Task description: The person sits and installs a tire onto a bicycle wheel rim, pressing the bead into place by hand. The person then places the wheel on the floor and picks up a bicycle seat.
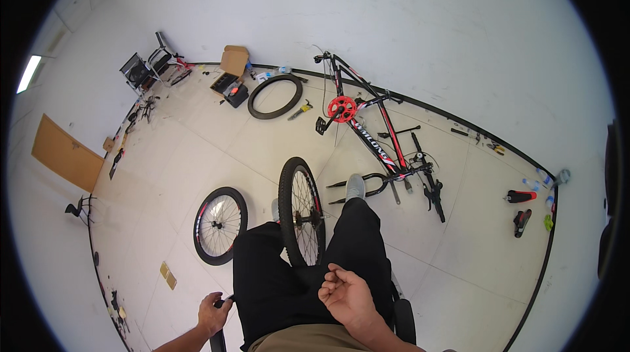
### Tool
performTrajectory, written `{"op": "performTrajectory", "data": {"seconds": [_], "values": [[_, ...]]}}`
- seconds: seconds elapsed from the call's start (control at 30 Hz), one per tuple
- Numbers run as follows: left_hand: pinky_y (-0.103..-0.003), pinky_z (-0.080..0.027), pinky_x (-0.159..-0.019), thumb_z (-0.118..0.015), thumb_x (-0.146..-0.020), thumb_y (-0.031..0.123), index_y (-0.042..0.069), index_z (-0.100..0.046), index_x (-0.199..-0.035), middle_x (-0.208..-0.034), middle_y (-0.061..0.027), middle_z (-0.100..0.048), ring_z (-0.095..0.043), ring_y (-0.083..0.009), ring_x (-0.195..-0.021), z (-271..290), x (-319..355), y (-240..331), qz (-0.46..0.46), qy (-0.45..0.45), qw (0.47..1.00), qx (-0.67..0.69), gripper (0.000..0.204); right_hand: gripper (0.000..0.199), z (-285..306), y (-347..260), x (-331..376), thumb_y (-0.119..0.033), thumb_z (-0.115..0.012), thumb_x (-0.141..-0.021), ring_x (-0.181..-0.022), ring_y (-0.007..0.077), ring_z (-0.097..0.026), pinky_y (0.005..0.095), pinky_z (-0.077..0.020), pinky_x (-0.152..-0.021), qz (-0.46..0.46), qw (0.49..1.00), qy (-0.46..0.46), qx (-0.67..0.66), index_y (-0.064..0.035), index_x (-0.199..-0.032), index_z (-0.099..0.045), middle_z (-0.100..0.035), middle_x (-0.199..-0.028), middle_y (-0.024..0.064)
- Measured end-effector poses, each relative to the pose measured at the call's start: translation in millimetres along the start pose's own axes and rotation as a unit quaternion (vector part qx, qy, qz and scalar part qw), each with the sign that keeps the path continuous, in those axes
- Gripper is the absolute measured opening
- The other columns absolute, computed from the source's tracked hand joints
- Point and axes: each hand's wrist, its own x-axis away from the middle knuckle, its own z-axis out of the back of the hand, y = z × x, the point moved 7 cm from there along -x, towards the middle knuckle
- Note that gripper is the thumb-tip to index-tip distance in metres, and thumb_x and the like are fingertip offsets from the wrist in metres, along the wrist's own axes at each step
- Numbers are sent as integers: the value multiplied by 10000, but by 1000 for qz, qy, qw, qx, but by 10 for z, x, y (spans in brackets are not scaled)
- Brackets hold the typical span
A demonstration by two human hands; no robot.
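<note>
I am seated, with a wheel with a knobby tyre (285, 198) standing upright between my legs; its sprocket and axle face to the right. My left hand (213, 313) is down at the left side of the seat, fingers curled over the end of the chair armrest (218, 337). Above my right thigh, my right hand (348, 295) is turned palm up. Its fingers are curled in, and the palm shows bare. Neither hand touches the wheel. A second wheel (203, 242) with a black tyre lies flat on the floor left of my knee.
A black and red bicycle frame (371, 145) with fork and handlebar lies ahead to the right. Beyond the wheels are a loose tyre (254, 104) and an open cardboard box (234, 61). A saddle (522, 222) and bottles (531, 185) lie by the right wall; a folded chair (136, 70) stands far left.
</note>
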Motion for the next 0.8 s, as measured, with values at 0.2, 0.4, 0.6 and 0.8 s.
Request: {"op": "performTrajectory", "data": {"seconds": [0.2,0.4,0.6,0.8], "values": [[-456,-416,-1049,-759,-797,238,7,-583,-1278,-1251,-194,-595,-530,-380,-1198,101,11,715,-252,146,956,-34,562,150,37,-56,-27,-88,-527,-976,-724,171,-516,346,-469,-710,20,1000,11,13,-27,-1093,-597,-584,-872,64],[-410,-434,-1049,-762,-808,129,11,-533,-1352,-1296,-198,-567,-537,-358,-1224,-595,-438,1788,-354,113,904,211,602,148,141,-133,-88,-97,-536,-972,-703,169,-543,341,-466,-706,60,995,55,63,-32,-1075,-619,-603,-872,64],[-343,-445,-995,-659,-907,227,-30,-473,-1399,-1202,-168,-625,-596,-239,-1108,-1913,-1295,1918,-21,-36,869,492,585,180,205,-164,-142,-119,-543,-974,-731,180,-537,342,-464,-700,76,985,63,143,-25,-1109,-617,-600,-882,69],[-367,-493,-841,-590,-932,357,-34,-565,-1306,-1022,-162,-674,-626,-252,-921,-2028,-1298,1988,-34,-104,853,510,541,167,82,-205,-386,-142,-589,-946,-727,177,-539,332,-474,-691,82,961,89,249,-50,-1082,-621,-595,-871,52]]}}
